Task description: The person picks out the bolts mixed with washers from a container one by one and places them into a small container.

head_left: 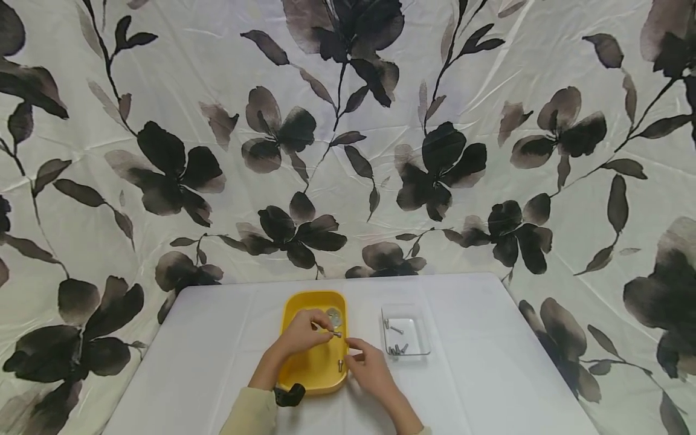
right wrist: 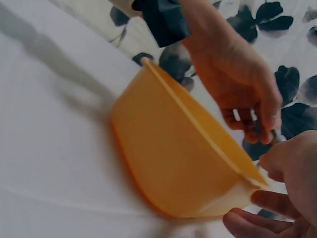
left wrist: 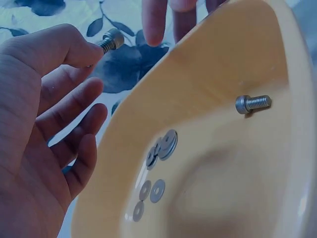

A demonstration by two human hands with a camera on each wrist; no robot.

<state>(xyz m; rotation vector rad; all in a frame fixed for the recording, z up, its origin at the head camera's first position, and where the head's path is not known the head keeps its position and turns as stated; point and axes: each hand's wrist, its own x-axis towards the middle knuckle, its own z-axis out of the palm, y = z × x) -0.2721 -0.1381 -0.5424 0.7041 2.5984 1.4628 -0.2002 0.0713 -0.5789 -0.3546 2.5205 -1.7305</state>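
Observation:
Between left thumb and forefinger, my left hand (head_left: 304, 333) pinches a socket-head bolt (left wrist: 116, 38) above the yellow tray (head_left: 310, 389). The bolt's round head sticks out past the fingertips, and the other left fingers curve loosely. My right hand (head_left: 371, 367) is at the tray's right side, its fingers (right wrist: 275, 202) beside the outer wall; whether they press on it I cannot tell. Another bolt (left wrist: 253, 104) lies inside the tray near its right wall. Several flat washers (left wrist: 157, 191) are grouped on the tray floor toward the far end.
To the tray's right stands a clear box (head_left: 427, 338) with several bolts (head_left: 397, 330) inside. Both containers sit on a white-covered table (head_left: 473, 374). A floral cloth (head_left: 435, 169) hangs behind it. A black strap device (head_left: 290, 395) is on my left wrist.

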